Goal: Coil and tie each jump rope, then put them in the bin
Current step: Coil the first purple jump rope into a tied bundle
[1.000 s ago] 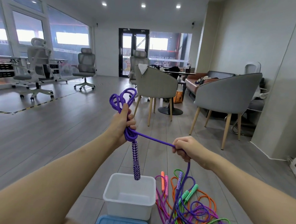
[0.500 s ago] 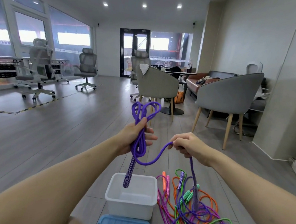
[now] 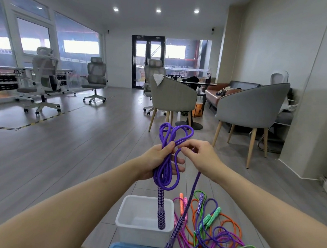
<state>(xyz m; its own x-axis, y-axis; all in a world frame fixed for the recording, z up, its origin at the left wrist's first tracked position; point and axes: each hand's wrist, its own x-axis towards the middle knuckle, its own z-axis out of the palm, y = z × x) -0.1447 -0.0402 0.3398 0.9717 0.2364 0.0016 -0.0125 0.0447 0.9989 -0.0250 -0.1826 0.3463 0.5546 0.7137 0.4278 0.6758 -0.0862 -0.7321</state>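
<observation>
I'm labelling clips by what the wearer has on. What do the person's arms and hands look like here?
Both forearms are bare as far as the frame shows: no sleeves, watch or bracelet. The left hand and right hand wear no gloves, and no rings are visible. Nails look short and unpainted, though small detail is hard to tell.

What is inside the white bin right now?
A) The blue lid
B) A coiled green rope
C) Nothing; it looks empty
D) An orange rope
C: the white bin shows only bare walls and floor; the purple rope is gripped above it by the left hand, one handle hanging in front of it.
</observation>
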